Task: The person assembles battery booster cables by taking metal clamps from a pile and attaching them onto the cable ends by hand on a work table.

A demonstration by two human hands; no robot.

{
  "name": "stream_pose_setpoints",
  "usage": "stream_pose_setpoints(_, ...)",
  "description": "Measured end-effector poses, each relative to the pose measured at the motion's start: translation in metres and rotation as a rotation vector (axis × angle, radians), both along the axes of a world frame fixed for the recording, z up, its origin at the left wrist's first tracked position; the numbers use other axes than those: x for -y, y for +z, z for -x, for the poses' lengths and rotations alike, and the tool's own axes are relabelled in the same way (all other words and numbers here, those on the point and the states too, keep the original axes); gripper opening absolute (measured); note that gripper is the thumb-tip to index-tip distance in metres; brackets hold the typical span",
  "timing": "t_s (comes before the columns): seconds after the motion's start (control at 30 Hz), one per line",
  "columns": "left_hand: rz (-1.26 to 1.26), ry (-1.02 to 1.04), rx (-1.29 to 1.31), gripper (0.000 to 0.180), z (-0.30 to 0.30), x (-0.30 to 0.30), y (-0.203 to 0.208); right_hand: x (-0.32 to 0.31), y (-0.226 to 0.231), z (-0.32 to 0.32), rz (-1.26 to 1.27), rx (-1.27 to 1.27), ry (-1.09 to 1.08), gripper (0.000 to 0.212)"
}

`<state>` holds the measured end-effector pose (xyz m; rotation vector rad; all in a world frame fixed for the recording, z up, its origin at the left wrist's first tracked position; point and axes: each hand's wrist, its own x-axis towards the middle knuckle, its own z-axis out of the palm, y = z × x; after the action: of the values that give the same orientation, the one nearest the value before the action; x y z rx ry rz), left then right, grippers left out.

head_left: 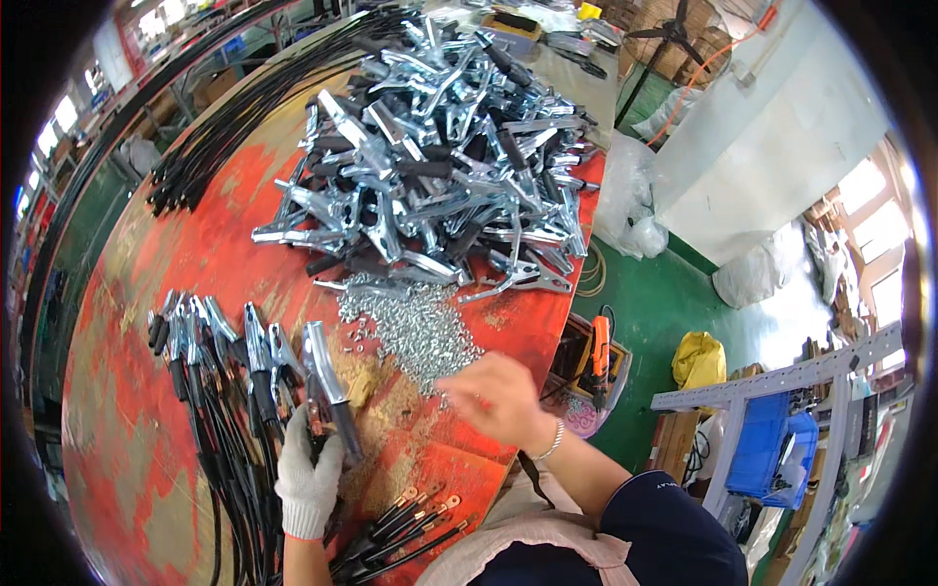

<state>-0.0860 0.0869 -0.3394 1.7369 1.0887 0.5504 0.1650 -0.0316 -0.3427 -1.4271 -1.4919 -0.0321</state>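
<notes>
My left hand (309, 479), in a white knitted glove, is closed around a silver metal clamp (320, 361) with a dark handle. The fingertips are partly hidden behind it. My bare right hand (493, 400) hovers at the near right edge of a heap of small silver screws (410, 332), its fingers curled together; what they pinch, if anything, is too small to make out. Left of my gloved hand lies a row of clamps (256, 347) joined to black cables (230, 479). More black cables with copper lugs (415, 508) rest between my forearms.
A large pile of silver clamps (440, 161) covers the far part of the worn red table (127, 361). Bundled black cables (234, 127) lie at the far left. An orange power screwdriver (600, 347) stands beyond the right edge, near blue bins (772, 449).
</notes>
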Motion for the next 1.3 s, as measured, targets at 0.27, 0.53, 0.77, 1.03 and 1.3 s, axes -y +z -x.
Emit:
stream_pose_setpoints(0.27,-0.605,0.043,-1.122,0.059,-0.010,-0.016,-0.017,0.006,-0.027,-0.189,0.005,-0.160,-0.667,0.026)
stream_pose_setpoints(0.53,-0.593,0.080,-1.236,0.034,-0.014,-0.029,-0.011,-0.002,-0.045,-0.243,0.372,-0.238,-0.572,0.032)
stream_pose_setpoints(0.77,-0.485,0.011,-1.026,0.051,-0.011,-0.005,0.012,0.010,-0.022,-0.247,0.364,-0.179,-0.543,0.030)
stream_pose_setpoints(1.03,-0.794,-0.044,-0.656,0.047,0.025,0.051,0.020,0.040,0.028,-0.164,0.004,-1.323,-0.029,0.037)
stream_pose_setpoints(1.3,-0.585,-0.286,-0.606,0.027,0.030,0.071,0.009,0.045,0.054,-0.073,0.387,-1.072,0.329,0.038)
